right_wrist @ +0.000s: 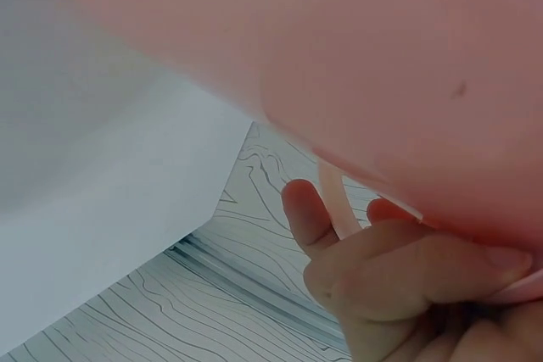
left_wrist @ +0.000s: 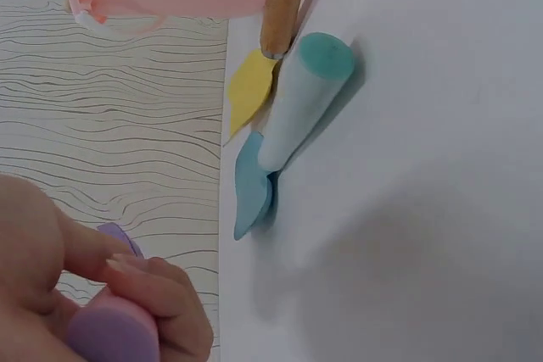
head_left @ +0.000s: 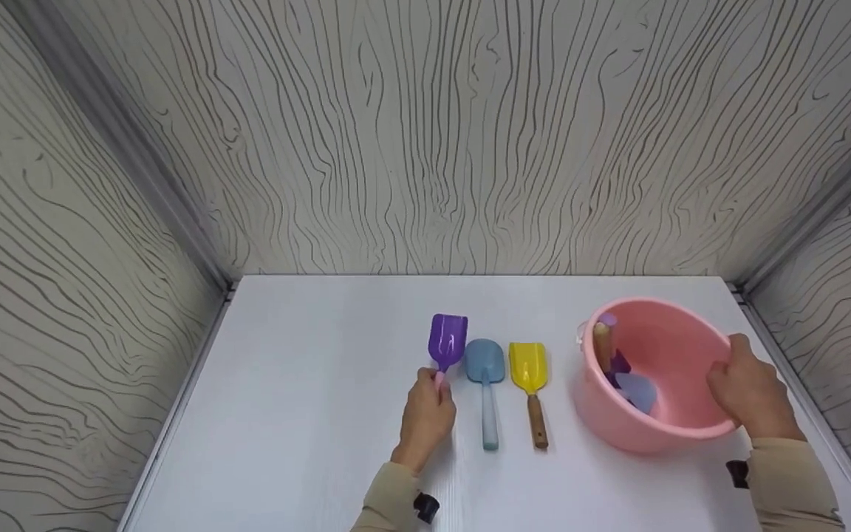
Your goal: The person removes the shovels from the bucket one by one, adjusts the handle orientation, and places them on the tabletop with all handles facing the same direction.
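In the head view my left hand point(head_left: 427, 414) grips the pink handle of a purple toy shovel point(head_left: 448, 338), its blade pointing away from me. The left wrist view shows the fingers curled round that handle, with its purple end point(left_wrist: 114, 335) toward the camera. Just right of it lie a blue shovel point(head_left: 488, 391) and a yellow shovel point(head_left: 529, 367) with a wooden handle. My right hand point(head_left: 754, 388) grips the rim of a pink bucket point(head_left: 651, 440), which tilts. Inside the bucket are a wooden handle point(head_left: 602, 346), a pale blue blade point(head_left: 638, 391) and purple pieces, partly hidden.
Everything is on a white table point(head_left: 270, 414). Wood-grain panels point(head_left: 425, 140) enclose it at the back and on both sides. A white bucket handle point(head_left: 580, 334) shows at the bucket's left rim.
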The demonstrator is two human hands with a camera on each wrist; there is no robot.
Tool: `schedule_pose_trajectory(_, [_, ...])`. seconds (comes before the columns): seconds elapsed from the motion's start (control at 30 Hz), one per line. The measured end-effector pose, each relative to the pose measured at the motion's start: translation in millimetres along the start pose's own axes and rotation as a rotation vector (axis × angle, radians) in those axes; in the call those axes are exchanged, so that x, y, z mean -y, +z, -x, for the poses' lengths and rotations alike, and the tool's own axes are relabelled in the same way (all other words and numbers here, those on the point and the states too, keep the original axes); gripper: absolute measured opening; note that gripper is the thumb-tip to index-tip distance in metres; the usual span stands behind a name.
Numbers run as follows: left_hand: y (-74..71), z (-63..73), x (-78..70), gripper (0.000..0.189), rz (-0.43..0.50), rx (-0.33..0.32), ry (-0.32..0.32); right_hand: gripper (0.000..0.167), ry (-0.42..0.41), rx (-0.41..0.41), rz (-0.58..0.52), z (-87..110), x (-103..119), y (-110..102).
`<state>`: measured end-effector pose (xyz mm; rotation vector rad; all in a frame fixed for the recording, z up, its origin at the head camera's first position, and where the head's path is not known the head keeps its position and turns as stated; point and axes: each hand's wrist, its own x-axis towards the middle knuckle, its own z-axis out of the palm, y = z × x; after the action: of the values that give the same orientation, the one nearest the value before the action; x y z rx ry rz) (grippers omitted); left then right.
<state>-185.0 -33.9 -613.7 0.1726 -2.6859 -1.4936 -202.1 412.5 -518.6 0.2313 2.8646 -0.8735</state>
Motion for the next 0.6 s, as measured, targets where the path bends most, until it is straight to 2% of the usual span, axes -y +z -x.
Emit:
schedule_pose_trajectory(0.07, [2.2, -0.1, 4.7, 0.023, 0.007, 0.005, -0.022, 0.056, 0.004, 0.005, -0.002, -0.9, 0.2, 0.2])
schedule_pose_trajectory(0.3, [9.8, 3.1, 20.8, 0.024, -0.003, -0.018, 0.009, 0.052, -0.003, 0.007, 0.013, -2.0, -1.4, 1.7])
schedule_pose_trajectory(0.43, [13.7, 6.1, 23.1, 0.030, 0.008, 0.004, -0.025, 0.054, 0.005, 0.011, 0.007, -1.0, 0.0, 1.0])
schedule_pose_trajectory(0.6, [17.8, 5.3, 24.3, 0.031, 0.010, 0.013, 0.001, 0.055, 0.013, 0.029, -0.002, -1.0, 1.1, -1.6])
